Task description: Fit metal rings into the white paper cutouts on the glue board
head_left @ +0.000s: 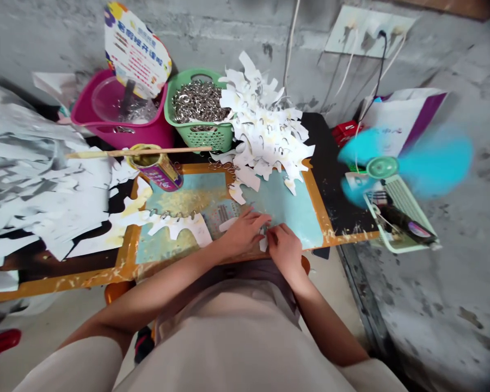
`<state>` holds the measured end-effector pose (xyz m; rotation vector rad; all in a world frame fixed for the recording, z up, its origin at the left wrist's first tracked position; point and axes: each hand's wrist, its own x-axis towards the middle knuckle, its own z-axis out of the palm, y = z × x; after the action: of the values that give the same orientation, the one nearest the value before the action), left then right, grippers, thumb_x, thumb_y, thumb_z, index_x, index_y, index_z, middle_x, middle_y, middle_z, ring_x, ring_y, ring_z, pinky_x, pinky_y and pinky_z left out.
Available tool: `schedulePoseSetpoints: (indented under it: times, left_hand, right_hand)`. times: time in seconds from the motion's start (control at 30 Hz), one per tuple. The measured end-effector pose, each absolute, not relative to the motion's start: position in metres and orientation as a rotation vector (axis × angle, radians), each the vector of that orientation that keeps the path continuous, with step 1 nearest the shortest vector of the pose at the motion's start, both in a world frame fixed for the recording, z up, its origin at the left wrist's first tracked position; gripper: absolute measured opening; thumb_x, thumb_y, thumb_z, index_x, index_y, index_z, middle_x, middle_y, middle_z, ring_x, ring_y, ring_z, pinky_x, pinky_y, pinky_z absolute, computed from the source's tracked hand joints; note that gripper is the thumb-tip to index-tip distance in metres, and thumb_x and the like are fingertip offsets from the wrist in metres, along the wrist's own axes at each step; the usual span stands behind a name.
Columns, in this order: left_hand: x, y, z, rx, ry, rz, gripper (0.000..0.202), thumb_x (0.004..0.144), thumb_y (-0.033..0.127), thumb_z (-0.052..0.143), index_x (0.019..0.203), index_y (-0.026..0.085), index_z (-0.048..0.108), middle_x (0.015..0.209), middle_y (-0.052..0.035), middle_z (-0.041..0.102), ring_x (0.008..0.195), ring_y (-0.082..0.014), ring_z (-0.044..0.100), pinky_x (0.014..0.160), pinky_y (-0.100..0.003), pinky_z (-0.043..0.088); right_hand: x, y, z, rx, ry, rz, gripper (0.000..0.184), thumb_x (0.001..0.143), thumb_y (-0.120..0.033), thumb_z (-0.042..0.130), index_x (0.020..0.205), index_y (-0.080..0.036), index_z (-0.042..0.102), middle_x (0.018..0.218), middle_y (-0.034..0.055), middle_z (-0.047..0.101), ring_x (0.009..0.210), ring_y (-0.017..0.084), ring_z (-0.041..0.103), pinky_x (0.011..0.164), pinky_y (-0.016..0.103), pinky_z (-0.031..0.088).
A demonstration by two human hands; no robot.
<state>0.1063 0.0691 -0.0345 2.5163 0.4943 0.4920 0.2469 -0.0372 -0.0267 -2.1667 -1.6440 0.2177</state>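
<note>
Above the beige shirt [224, 337], left-hand fingers [261, 220] and right-hand fingers [274, 233] pinch a forward-pointing paper strip [263, 242].

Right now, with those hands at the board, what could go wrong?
The loose paper pile sits just beyond the left hand and right hand and could slide onto them. The spinning blue fan might scatter those scraps. The can with a stick across it could tip if bumped.

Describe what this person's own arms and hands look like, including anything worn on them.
The left hand and right hand are bare, with no gloves or wristbands showing. The left sleeve and right sleeve are short, loose and pale beige, matching the top.
</note>
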Motion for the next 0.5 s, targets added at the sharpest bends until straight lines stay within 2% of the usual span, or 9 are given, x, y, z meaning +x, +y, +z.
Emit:
schedulePoseSetpoints:
  times: [0.1, 0.2, 0.33, 0.5]
  left_hand:
    - [0.1082, 0.0686, -0.0332, 2.441, 0.573, 0.439, 0.043, 0.087, 0.016, 0.061, 0.126, 0.021, 0.043, 0.106, -0.0052, 0.073, 0.122, -0.0282, 0.057, 0.12, -0.063, 0.015]
    - [0.1087, 0.0662, -0.0322, 2.384, 0.665, 0.426, 0.044, 0.086, 0.019, 0.063, 0.125, 0.02, 0.044, 0.106, -0.0055, 0.074, 0.122, -0.0297, 0.056, 0.119, -0.064, 0.013]
    - [0.1065, 0.0631, -0.0318, 2.405, 0.685, 0.431, 0.039, 0.086, 0.017, 0.062, 0.124, 0.021, 0.051, 0.108, -0.0055, 0.074, 0.124, -0.0299, 0.055, 0.118, -0.068, 0.012]
    - [0.1002, 0.0599, -0.0381, 2.583, 0.575, 0.533, 0.02, 0.092, 0.018, 0.056, 0.106, 0.028, 0.068, 0.107, -0.0016, 0.074, 0.129, -0.03, 0.052, 0.117, -0.072, 0.003]
  right_hand:
    - [0.2448, -0.0381, -0.0297, -2.165, -1.614, 0.156, 0.017, 0.092, -0.021, 0.052, 0.081, -0.019, 0.064, 0.082, 0.0048, 0.065, 0.071, 0.018, 0.059, 0.06, 0.028, 0.032]
    - [0.2444, -0.0406, -0.0302, -2.176, -1.623, 0.111, 0.015, 0.091, -0.023, 0.052, 0.081, -0.019, 0.061, 0.08, 0.0051, 0.064, 0.068, 0.018, 0.057, 0.059, 0.028, 0.03]
    - [0.2471, -0.0445, -0.029, -2.138, -1.607, 0.154, 0.013, 0.091, -0.021, 0.048, 0.083, -0.018, 0.058, 0.08, 0.0061, 0.063, 0.07, 0.019, 0.057, 0.061, 0.028, 0.035]
    - [0.2507, -0.0418, -0.026, -2.146, -1.55, 0.208, 0.01, 0.089, -0.02, 0.05, 0.081, -0.02, 0.056, 0.081, 0.0064, 0.06, 0.07, 0.02, 0.056, 0.064, 0.03, 0.042]
